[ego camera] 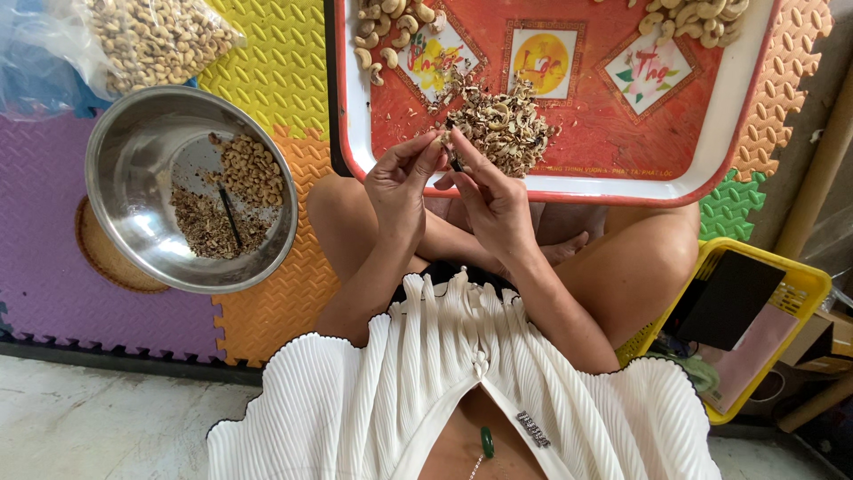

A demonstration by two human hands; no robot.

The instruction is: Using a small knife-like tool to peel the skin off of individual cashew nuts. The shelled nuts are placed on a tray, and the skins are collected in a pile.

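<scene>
My left hand (399,182) and my right hand (487,197) meet over the near rim of a red tray with a white edge (569,194). The left fingertips pinch a small cashew nut (442,139). The right hand grips a thin dark tool (455,163) whose tip touches that nut. Just beyond the hands lies a heap of brown peelings and broken shells (505,126) on the tray. Piles of pale cashews (391,31) sit at the tray's far left and far right (697,20).
A steel bowl (133,178) on the left holds peeled cashews, husk bits and a dark stick. A clear bag of cashews (155,36) lies behind it. Coloured foam mats (275,71) cover the floor. A yellow basket (800,284) stands at the right by my knee.
</scene>
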